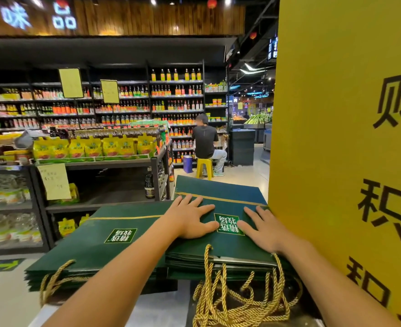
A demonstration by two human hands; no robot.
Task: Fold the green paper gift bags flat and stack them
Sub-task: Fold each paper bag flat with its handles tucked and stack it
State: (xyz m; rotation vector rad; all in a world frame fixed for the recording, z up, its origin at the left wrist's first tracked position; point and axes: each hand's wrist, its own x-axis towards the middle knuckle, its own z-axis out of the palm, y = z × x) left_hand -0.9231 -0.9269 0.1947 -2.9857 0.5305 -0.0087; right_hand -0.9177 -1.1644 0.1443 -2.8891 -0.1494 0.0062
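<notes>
Two stacks of flattened dark green paper gift bags lie side by side in front of me. On the top bag of the right stack [227, 250], my left hand [190, 219] and my right hand [264, 230] press flat with fingers spread, either side of its green label [229, 224]. The left stack [95, 246] lies untouched beside my left forearm. Gold rope handles [237, 300] hang in a tangle over the near edge of the right stack. Another green bag [220, 188] lies flat beyond my hands.
A tall yellow pillar with black characters [345, 138] stands tight against the right stack. Store shelves with bottles [147, 109] and yellow packets [93, 147] fill the left and back. A person sits on a yellow stool [204, 166] in the aisle ahead.
</notes>
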